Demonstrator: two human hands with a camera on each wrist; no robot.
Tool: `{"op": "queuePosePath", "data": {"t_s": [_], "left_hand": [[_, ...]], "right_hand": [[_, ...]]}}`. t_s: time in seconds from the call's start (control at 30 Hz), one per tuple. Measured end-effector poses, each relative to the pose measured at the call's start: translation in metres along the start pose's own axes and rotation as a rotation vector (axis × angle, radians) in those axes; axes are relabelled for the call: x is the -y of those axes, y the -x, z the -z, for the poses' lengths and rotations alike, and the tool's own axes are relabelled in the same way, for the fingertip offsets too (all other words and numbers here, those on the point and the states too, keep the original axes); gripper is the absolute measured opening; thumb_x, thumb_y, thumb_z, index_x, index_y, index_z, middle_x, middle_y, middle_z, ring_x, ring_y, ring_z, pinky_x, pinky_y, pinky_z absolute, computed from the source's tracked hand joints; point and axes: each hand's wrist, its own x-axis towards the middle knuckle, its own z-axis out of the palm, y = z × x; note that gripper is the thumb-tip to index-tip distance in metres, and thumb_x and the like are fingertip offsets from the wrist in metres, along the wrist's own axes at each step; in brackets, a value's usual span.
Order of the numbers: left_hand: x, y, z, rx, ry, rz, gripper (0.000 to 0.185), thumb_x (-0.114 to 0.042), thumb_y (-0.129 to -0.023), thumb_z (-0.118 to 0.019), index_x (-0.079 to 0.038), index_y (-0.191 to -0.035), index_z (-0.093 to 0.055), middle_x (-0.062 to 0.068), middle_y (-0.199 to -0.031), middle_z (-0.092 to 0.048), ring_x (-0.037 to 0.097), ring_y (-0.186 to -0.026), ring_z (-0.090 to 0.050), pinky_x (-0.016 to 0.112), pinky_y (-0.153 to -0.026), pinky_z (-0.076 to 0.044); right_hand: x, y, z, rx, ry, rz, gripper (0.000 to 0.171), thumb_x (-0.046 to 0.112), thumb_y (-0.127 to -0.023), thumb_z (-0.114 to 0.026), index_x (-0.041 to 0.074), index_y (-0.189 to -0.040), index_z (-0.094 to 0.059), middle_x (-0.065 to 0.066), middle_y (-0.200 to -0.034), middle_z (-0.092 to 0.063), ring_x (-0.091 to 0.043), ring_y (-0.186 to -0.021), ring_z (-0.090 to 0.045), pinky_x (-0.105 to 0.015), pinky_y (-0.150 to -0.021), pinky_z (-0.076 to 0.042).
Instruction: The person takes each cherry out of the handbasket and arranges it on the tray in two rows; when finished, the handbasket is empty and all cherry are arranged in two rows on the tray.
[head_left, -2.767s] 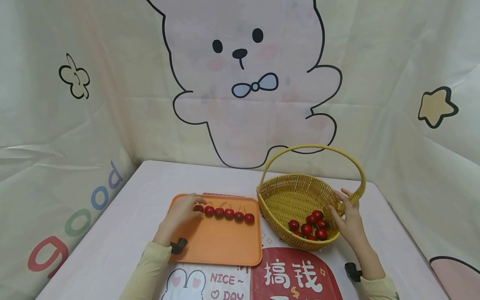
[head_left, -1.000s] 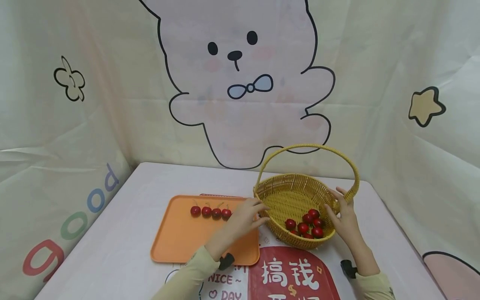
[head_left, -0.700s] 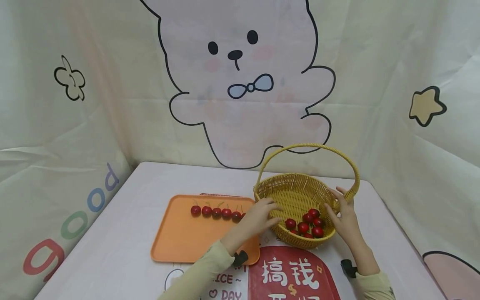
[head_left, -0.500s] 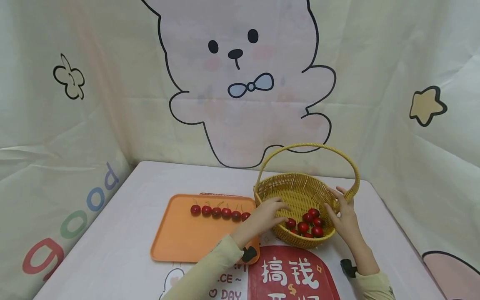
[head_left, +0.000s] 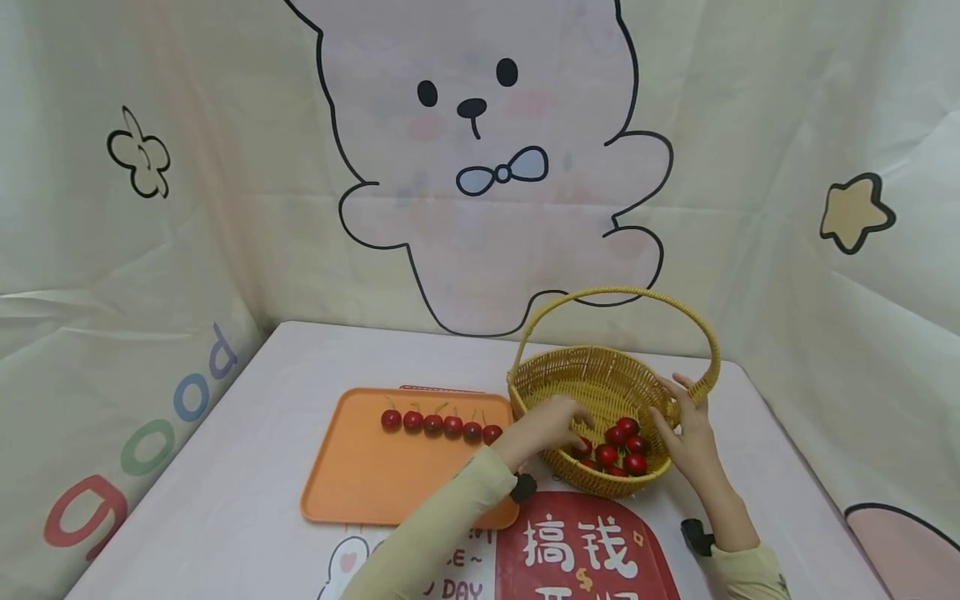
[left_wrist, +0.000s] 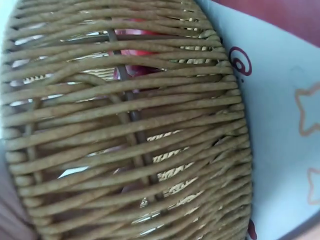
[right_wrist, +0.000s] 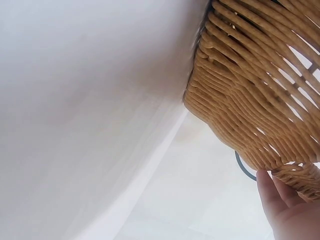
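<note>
Grips right edge of wicker basket (head_left: 573, 375) with right hand (head_left: 692, 432), reaching loosely spread left hand (head_left: 547, 423) inside, near cherries (head_left: 606, 455) unseen in right-wrist view.

Left forearm (head_left: 442, 521) slants in from between 6 and 7 o'clock, aimed between 1 and 2. Left hand (head_left: 551, 423) palm down, fingers arched, thumb below with a visible gap. Right forearm (head_left: 731, 512) rises from between 4 and 5 o'clock, aimed near 11. Right hand (head_left: 692, 437) curled in a grip, thumb spread toward 10. Right wrist view: two fingers (right_wrist: 271, 196) extended toward 11. Left wrist view blurred; skin patch (left_wrist: 11, 212) at 8 o'clock, probably the left hand.
</note>
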Motion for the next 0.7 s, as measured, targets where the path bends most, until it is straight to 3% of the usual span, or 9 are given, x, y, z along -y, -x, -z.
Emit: {"op": "queuePosePath", "data": {"t_s": [0.4, 0.7], "left_hand": [[-0.0019, -0.0094, -0.0053, 0.093, -0.054, 0.093, 0.032, -0.029, -0.073, -0.078, -0.022, -0.103, -0.071, -0.01, -0.099, -0.067, 0.003, -0.089, -0.059, 0.017, -0.074, -0.047], [-0.0035, -0.0089, -0.0059, 0.096, -0.073, 0.101, 0.027, -0.028, -0.074, -0.078, -0.022, -0.1, -0.071, -0.009, -0.092, -0.067, 0.002, -0.077, -0.057, 0.017, -0.068, -0.046]], "right_hand": [[-0.0003, -0.0004, -0.0001, 0.004, 0.003, -0.006, 0.056, 0.0, -0.084, -0.064, 0.011, -0.135, -0.043, -0.021, -0.139, -0.028, -0.041, -0.109, -0.046, -0.069, -0.078, -0.04], [-0.0009, -0.0002, -0.0009, 0.003, 0.012, -0.009, 0.058, -0.001, -0.083, -0.065, 0.012, -0.135, -0.042, -0.021, -0.139, -0.027, -0.044, -0.109, -0.046, -0.068, -0.076, -0.041]]}}
